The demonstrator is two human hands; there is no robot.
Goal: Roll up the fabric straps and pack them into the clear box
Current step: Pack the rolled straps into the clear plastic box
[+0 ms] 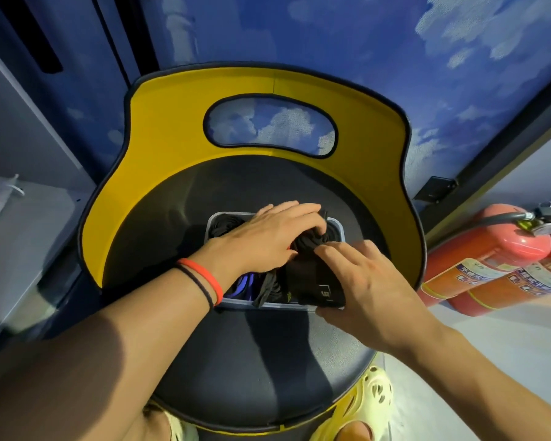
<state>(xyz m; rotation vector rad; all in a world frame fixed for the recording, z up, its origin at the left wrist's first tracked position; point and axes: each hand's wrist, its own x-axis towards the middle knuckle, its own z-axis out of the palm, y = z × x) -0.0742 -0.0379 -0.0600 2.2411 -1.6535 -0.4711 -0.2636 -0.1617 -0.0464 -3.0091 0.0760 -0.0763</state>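
Observation:
The clear box (337,225) sits on the black seat of a yellow-backed chair (172,128), filled with dark rolled fabric straps (228,225). My left hand (268,237) lies over the box's middle, fingers curled down onto a black strap roll (309,241). My right hand (366,281) grips a flat black strap bundle with a small label (318,281) at the box's near right corner, thumb under its edge. A blue strap (245,283) and a loose black strap end (266,289) show at the near side.
Two red fire extinguishers (490,259) lie on the floor to the right. A grey shelf (19,237) stands at the left. The blue cloud-patterned wall (395,58) is behind the chair. My yellow clog (366,405) is beneath the seat's front.

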